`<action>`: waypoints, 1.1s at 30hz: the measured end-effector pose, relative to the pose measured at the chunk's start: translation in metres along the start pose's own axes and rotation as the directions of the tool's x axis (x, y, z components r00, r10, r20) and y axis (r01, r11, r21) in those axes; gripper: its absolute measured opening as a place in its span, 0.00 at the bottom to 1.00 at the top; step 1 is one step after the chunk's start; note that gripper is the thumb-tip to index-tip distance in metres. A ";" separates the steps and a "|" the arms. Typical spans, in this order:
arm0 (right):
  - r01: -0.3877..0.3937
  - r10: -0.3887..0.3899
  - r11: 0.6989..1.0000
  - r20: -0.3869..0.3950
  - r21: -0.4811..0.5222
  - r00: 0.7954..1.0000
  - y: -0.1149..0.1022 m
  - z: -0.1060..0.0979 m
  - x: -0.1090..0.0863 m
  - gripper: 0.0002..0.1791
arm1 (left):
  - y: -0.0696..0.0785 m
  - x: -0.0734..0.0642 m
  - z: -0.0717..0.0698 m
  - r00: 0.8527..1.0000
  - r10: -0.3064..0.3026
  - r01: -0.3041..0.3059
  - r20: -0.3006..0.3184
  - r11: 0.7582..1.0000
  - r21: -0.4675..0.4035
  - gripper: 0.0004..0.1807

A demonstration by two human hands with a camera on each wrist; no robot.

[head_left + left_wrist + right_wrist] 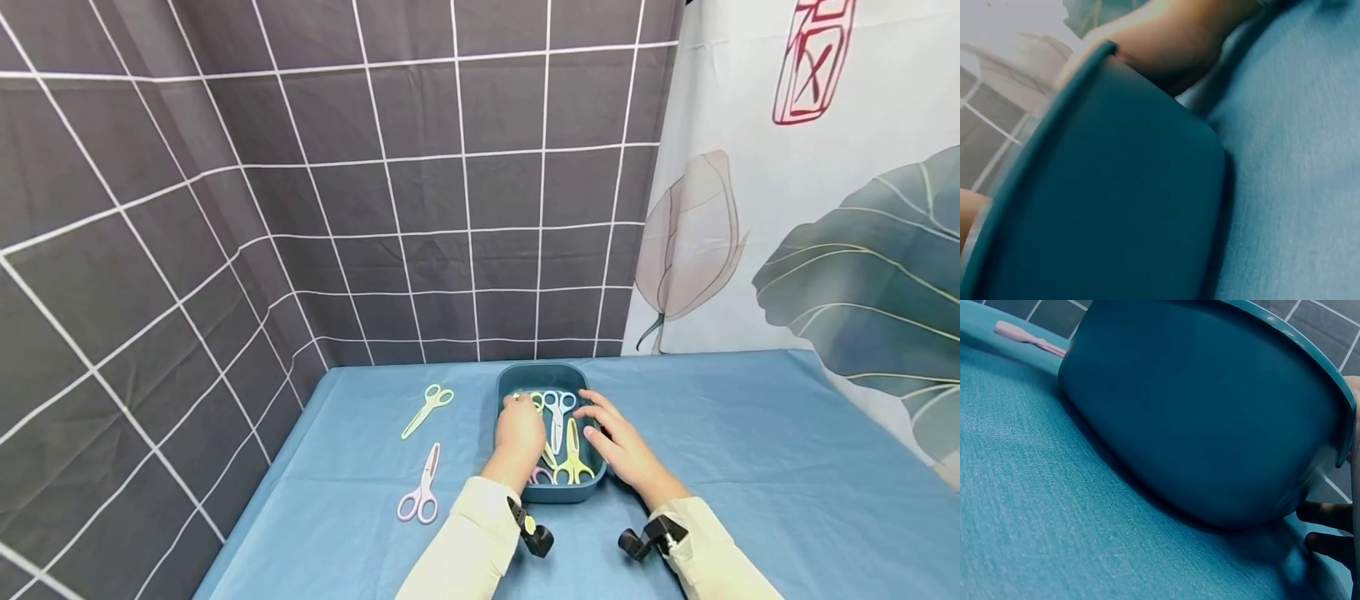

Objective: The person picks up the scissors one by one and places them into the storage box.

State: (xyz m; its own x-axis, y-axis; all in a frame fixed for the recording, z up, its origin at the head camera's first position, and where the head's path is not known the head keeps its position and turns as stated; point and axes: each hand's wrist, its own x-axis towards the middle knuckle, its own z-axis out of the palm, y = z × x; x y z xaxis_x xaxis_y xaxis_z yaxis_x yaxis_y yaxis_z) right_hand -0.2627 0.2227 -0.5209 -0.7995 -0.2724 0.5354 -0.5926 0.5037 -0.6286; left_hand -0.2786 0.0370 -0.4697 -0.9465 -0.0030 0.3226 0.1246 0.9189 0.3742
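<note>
A dark teal plastic box (pixel 564 493) stands on the blue cloth with several pairs of scissors inside. Among them are light-blue scissors (pixel 556 421), yellow scissors (pixel 573 454) and pink handles (pixel 540 475). My left hand (pixel 521 433) reaches over the box's left side, fingers pointing down at the scissors beside a yellow-green handle (pixel 537 401). Its fingertips are hidden, so I cannot tell whether they pinch anything. My right hand (pixel 626 446) rests at the right rim with fingers spread. Two fingers (pixel 1329 515) of it show against the box's outer wall in the right wrist view.
Left of the box lie pale-green scissors (pixel 426 410) and, nearer, pink-lilac scissors (pixel 422 487). The blue cloth (pixel 750 450) covers the table. A dark grid-patterned curtain (pixel 420 192) hangs behind, beside a white one with leaf prints (pixel 877 267).
</note>
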 end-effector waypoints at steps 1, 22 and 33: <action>0.001 -0.001 1.000 -0.001 -0.002 1.000 0.000 0.000 0.000 0.13 | -0.002 -0.001 -0.004 0.999 0.031 -0.032 -0.025 0.999 -0.031 0.09; 0.000 0.000 1.000 -0.009 0.014 1.000 -0.001 0.000 -0.001 0.13 | -0.118 -0.005 -0.043 0.959 -0.080 -0.016 -0.273 0.943 -0.333 0.06; 0.005 -0.005 1.000 0.009 -0.001 1.000 0.000 -0.001 0.000 0.13 | -0.159 -0.009 -0.062 0.960 -0.261 0.225 -0.097 0.933 -0.282 0.08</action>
State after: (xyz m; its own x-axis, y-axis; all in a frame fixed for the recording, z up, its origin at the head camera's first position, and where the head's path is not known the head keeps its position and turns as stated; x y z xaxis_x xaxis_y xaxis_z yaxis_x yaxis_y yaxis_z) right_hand -0.2627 0.2232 -0.5204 -0.7976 -0.2818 0.5333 -0.5961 0.5032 -0.6257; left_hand -0.2716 -0.1335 -0.4784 -0.9127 -0.2809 0.2968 -0.0124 0.7451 0.6668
